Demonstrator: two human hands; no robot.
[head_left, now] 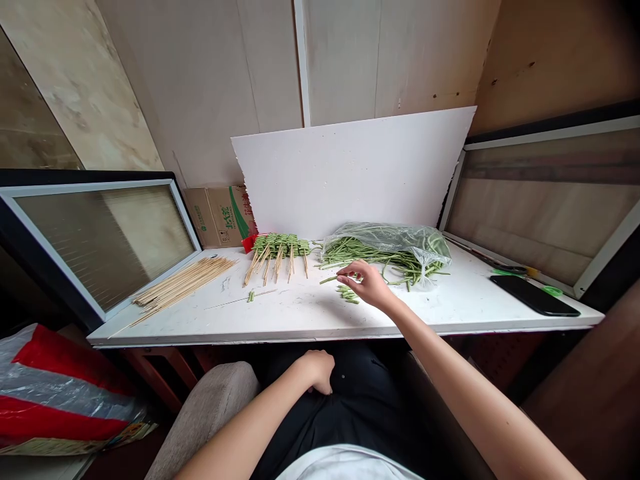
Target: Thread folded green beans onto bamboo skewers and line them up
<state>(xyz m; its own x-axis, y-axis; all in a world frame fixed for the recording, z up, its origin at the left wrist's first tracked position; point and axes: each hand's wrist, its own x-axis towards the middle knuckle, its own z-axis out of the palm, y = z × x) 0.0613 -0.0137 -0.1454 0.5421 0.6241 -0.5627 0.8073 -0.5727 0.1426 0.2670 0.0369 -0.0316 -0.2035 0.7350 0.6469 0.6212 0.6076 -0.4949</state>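
Note:
My right hand (366, 283) is raised over the front of the table, thumb and fingers pinched on a green bean piece (328, 280) that points left. Just beneath it lie short cut bean pieces (347, 294), partly covered by the hand. My left hand (319, 371) rests on my lap with its fingers curled; whatever it may hold is hidden. Skewered bean pieces (283, 244) are stacked behind, their sticks pointing forward. In front of them, a lone skewer (241, 300) lies by two short bean pieces (251, 295). Long green beans (350, 250) spill from a clear plastic bag (425, 243).
Bare wooden skewers (187, 283) are spread at the left of the white table (300, 320). A black phone (534, 295) and a green ring (553, 291) lie at the right. A cardboard box (217, 217) and a white board (350, 173) stand behind; framed panels (107, 233) flank both sides.

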